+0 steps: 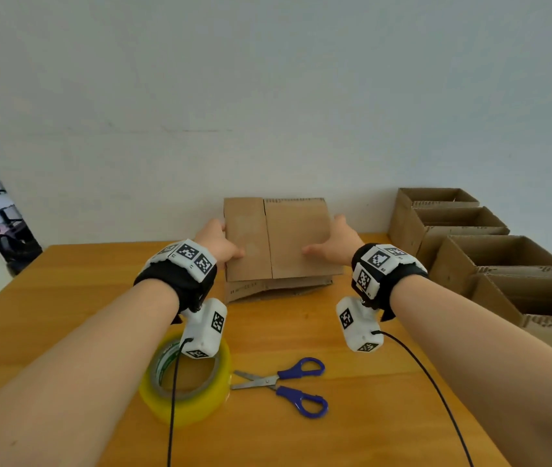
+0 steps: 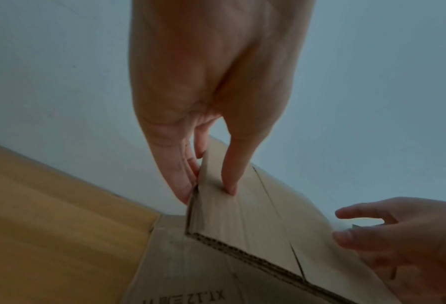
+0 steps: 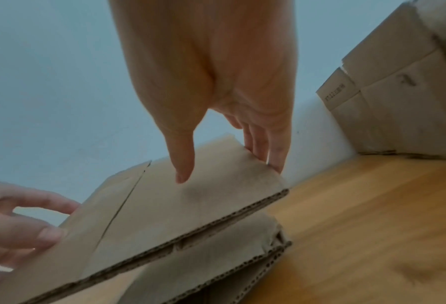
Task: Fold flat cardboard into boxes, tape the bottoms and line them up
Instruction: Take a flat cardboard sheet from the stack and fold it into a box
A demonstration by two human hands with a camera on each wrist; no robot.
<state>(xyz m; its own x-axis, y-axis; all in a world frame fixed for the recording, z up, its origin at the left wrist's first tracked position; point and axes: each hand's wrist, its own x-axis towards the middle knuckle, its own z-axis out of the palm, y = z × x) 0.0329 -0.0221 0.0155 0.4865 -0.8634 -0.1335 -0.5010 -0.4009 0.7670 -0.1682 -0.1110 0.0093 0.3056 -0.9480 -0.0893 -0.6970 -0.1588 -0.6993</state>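
Your left hand (image 1: 220, 246) has its grip pinched on the left edge of the flat cardboard (image 1: 284, 237), thumb on top, above the stack (image 1: 267, 288) at the back of the worktop (image 1: 99, 298). Probably light and stiff, folds at creases: hold the edges. Right hand (image 1: 335, 246) grip pinches the right edge. Four boxes (image 1: 490, 254) open, nothing visible inside.

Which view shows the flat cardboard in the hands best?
Head view: almost all of the flat cardboard shows, left hand and right hand pinching its side edges. Left wrist view shows mainly its left edge and near corner; right wrist view, its right part and corrugated near edge.
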